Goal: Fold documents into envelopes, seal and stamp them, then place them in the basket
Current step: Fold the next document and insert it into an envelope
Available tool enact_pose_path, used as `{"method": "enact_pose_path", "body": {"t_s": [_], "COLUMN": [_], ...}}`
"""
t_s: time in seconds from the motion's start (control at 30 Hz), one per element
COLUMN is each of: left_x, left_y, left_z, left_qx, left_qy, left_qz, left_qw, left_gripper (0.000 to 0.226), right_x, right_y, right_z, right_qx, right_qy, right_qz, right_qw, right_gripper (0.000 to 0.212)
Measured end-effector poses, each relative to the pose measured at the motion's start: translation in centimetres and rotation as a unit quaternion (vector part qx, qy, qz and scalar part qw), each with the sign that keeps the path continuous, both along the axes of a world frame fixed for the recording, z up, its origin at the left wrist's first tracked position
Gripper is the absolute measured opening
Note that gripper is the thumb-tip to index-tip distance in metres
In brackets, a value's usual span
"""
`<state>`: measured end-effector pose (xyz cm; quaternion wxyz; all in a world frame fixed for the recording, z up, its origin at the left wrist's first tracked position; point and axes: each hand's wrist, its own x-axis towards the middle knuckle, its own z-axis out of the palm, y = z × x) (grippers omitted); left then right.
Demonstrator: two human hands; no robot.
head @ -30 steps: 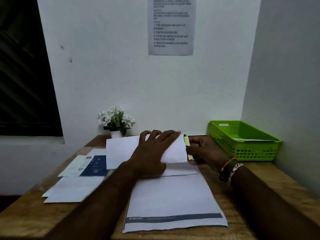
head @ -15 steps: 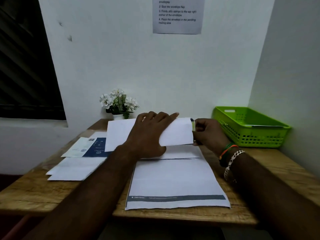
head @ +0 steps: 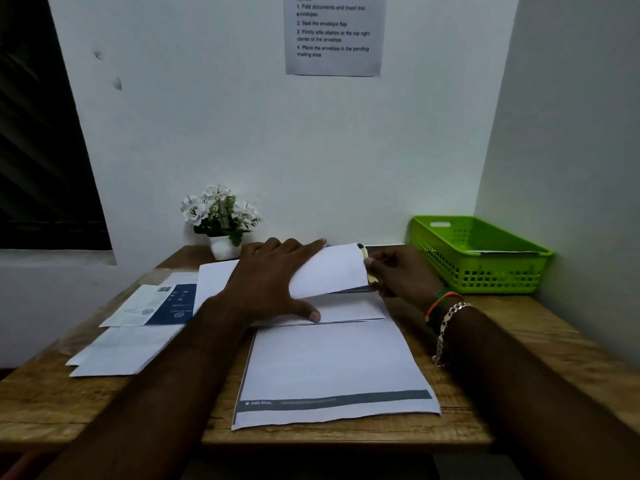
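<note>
Pinched at its right edge by the right hand [head: 403, 275], a white envelope [head: 329, 270] was held partly lifted off the worktop [head: 519, 327], with a small yellowish slip, probably a stamp or sticker, showing at that grip. The left hand [head: 273, 282] was laid flat across the envelope, fingers spread and pressing it down rather than closed round anything. Beneath and nearer, a large printed document [head: 332, 368] with a grey band along its near edge lay unfolded. To the left, more white sheets [head: 117, 351] and a blue-and-white leaflet [head: 159, 304] were stacked loosely. At the far right, well apart from the hands, the green basket [head: 485, 268] stood against the wall, and one flat white item was already seen inside it. The work was judged to be partway through: one piece apparently finished, the held envelope at the sealing or stamping step, and the near document yet to be folded and inserted.
</note>
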<state>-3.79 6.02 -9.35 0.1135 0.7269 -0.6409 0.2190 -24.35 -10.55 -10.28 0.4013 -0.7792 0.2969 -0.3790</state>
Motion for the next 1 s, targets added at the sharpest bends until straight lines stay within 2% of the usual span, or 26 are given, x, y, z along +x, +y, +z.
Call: {"method": "enact_pose_path", "body": {"t_s": [0.07,0.1,0.23,0.3,0.4,0.5,0.6,0.67,0.73,0.87,1.0], "left_x": [0.5,0.8,2.2,2.8,3.1,3.2,3.6,4.1,4.6,4.8,5.2], "left_y": [0.2,0.3,0.6,0.7,0.8,0.9,0.9,0.9,0.9,1.1,1.2], "left_z": [0.2,0.3,0.3,0.2,0.1,-0.2,-0.1,0.0,0.0,0.0,-0.1], "left_qx": [0.010,0.018,0.057,0.065,0.063,0.039,0.010,-0.014,-0.046,-0.097,-0.116], "left_qy": [0.015,0.021,0.057,0.078,0.095,0.107,0.124,0.126,0.118,0.104,0.102], "left_qz": [0.008,0.013,0.023,0.026,0.025,0.011,0.009,0.013,0.015,0.037,0.048], "left_qw": [1.000,1.000,0.996,0.995,0.993,0.993,0.992,0.992,0.992,0.989,0.987], "left_gripper": [0.127,0.127,0.127,0.128,0.129,0.128,0.133,0.137,0.137,0.135,0.133], "right_x": [-0.4,-0.6,-1.2,-1.3,-1.2,-1.2,-1.5,-1.8,-2.1,-3.3,-3.6], "right_y": [-1.0,-1.1,-0.5,0.0,0.1,-0.3,-0.3,-0.8,-1.9,-2.8,-2.0], "right_z": [-0.5,-0.6,-0.5,-0.2,-0.2,-0.3,0.2,0.7,1.0,1.4,2.3], "right_qx": [-0.129,-0.143,-0.117,-0.124,-0.130,-0.110,-0.024,0.024,0.015,-0.073,-0.092], "right_qy": [0.145,0.197,0.260,0.286,0.300,0.252,0.117,0.018,-0.045,-0.119,-0.239], "right_qz": [-0.022,-0.003,0.063,0.067,0.062,0.071,0.061,-0.010,-0.101,-0.238,-0.235], "right_qw": [0.981,0.970,0.956,0.948,0.943,0.959,0.991,1.000,0.994,0.961,0.938], "right_gripper": [0.013,0.016,0.038,0.050,0.056,0.045,0.014,0.017,0.024,0.015,0.015]}}
